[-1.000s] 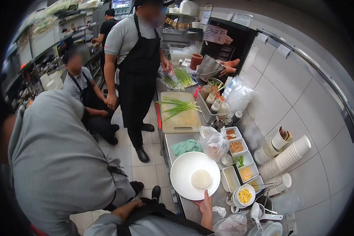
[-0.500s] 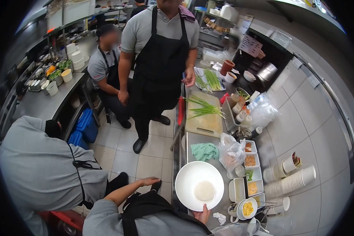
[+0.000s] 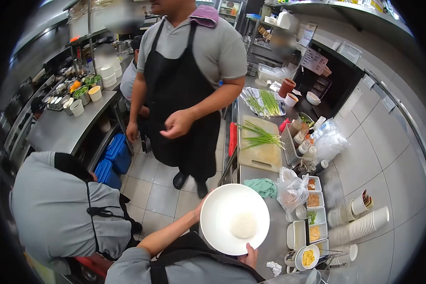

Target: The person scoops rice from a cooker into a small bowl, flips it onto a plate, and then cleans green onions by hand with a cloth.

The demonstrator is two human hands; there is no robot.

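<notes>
In the head view, a large white bowl [image 3: 222, 208] with a pale round mound that looks like rice [image 3: 244, 225] in it is tilted toward me. My right hand [image 3: 249, 258] grips the near rim, thumb over the edge. At the bowl's left side, my left hand [image 3: 199, 209] holds the rim, its fingers mostly hidden behind the bowl. Just beyond the bowl lie a green cloth [image 3: 261, 188] and a clear plastic bag [image 3: 291, 189]. A smaller white bowl with yellow pieces [image 3: 308, 258] stands to the right.
Green stalks [image 3: 260, 136] lie on a cutting board [image 3: 251, 160] farther along the steel counter. White topping tubs [image 3: 313, 199] and stacked cups [image 3: 368, 224] line the wall side. One person in a black apron [image 3: 182, 90] stands ahead; another bends over [image 3: 71, 203] at left.
My left hand has come up from beside my body to the bowl's left rim. The bowl has shifted slightly left and up off the counter's edge. The standing person has turned and come nearer.
</notes>
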